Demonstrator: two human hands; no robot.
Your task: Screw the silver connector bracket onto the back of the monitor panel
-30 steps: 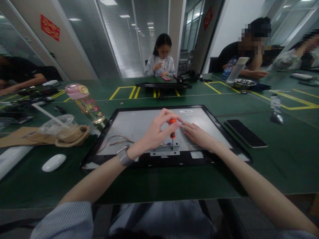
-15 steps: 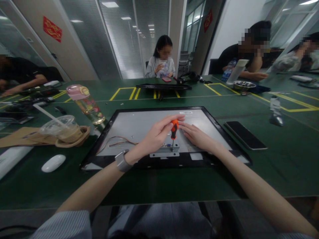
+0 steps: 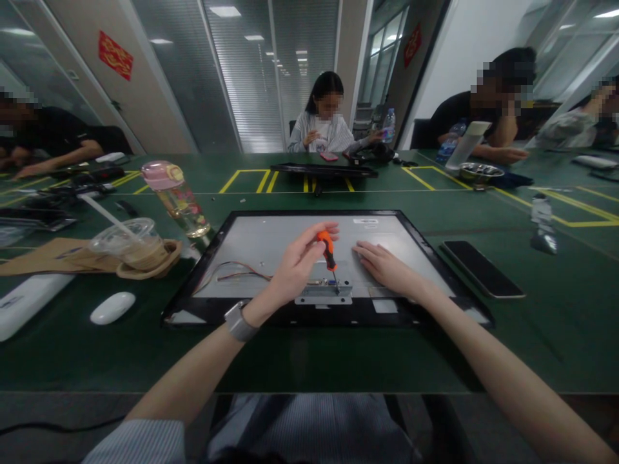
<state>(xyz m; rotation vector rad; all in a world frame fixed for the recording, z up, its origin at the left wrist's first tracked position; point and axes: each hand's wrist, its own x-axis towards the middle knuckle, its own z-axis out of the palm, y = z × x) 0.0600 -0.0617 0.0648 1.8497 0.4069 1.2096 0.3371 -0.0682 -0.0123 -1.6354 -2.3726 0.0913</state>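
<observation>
Screwdriver (image 3: 327, 249), orange and black, loosely grasped between thumb and fingers of the left hand (image 3: 296, 263); it leans leftward, its shaft reaching down to the metal bracket (image 3: 314, 299) near the wearer's edge of the flat panel (image 3: 251, 235). Whether the tip touches a screw, I cannot make out from where I stand. Right hand (image 3: 387, 267): released, fingers extended, laid on the panel's grey back. Black phone (image 3: 483, 269) on the green table (image 3: 300, 361), right of the panel.

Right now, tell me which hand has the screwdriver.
The left hand, on the arm with the watch: it holds the orange screwdriver. The right hand holds no tool and rests on the gray panel.
</observation>
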